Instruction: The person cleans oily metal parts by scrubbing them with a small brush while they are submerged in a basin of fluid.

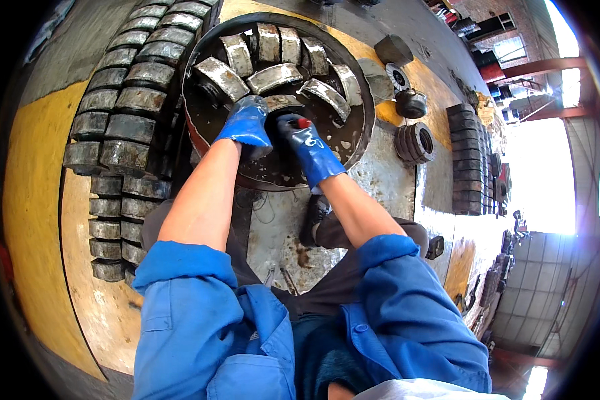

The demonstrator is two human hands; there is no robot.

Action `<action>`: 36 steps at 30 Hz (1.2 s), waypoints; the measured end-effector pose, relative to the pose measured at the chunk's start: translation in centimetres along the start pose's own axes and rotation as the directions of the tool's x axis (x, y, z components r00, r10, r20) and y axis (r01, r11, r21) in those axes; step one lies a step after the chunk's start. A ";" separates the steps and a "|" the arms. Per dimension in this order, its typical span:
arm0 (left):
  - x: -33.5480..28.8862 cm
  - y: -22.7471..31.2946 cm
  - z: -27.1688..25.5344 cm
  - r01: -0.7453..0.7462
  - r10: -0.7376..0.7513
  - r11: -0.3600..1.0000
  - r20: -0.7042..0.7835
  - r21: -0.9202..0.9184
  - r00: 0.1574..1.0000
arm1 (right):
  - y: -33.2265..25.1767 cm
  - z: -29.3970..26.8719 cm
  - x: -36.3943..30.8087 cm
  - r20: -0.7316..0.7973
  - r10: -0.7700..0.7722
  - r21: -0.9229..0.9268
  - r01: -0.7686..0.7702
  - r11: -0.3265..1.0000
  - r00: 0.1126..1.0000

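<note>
A round, dark-rimmed tub point(365, 137) in front of me holds murky dark liquid and several thick, worn metal rings, among them one ring point(275, 78) in the middle. Both my hands wear blue rubber gloves and work low at the tub's near side. My left hand point(245, 127) is closed on the edge of a metal ring point(284, 103) lying between my hands. My right hand point(305, 143) is curled beside that ring, its fingers dark and wet. A small red spot shows at its fingers; what it grips is hidden.
Long rows of stacked metal rings point(137, 100) stand close on the left. To the right are a ribbed ring point(415, 143), a dark round part point(411, 103) and another row of rings point(467, 160). My knees flank a stained metal plate point(280, 230) below the tub.
</note>
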State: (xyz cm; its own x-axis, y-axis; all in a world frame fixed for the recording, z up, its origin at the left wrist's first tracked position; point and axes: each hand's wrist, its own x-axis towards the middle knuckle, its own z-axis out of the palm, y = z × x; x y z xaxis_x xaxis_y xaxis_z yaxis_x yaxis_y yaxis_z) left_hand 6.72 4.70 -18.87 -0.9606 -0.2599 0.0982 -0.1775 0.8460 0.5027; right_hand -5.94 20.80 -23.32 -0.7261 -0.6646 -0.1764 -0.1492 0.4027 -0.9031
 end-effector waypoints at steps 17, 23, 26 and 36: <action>1.4 -1.8 2.4 0.195 -0.193 0.978 0.034 -0.070 0.981 | -6.0 -1.4 -2.9 0.663 -0.530 -0.690 0.706 -0.158 0.529; 0.6 -2.8 4.1 0.124 -0.152 0.980 -0.188 -0.153 0.970 | -4.5 0.8 -3.1 0.256 -0.322 -0.852 0.370 0.370 0.912; 0.4 -2.9 3.6 0.154 -0.176 0.975 -0.139 -0.160 0.974 | -5.0 2.1 -3.3 0.002 -0.180 -0.687 0.132 0.715 0.984; 1.2 -1.5 1.9 0.143 -0.149 0.977 -0.030 -0.159 0.988 | -2.2 0.4 -1.7 0.041 0.580 0.835 -0.347 0.428 0.814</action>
State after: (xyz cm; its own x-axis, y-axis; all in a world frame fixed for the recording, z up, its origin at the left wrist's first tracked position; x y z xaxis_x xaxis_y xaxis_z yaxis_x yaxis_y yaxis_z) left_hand 5.39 3.99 -21.19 -0.9165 -0.3972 0.0475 -0.2767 0.7154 0.6416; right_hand -4.11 20.75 -21.20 -0.6501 -0.3327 -0.6831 0.7481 -0.1226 -0.6522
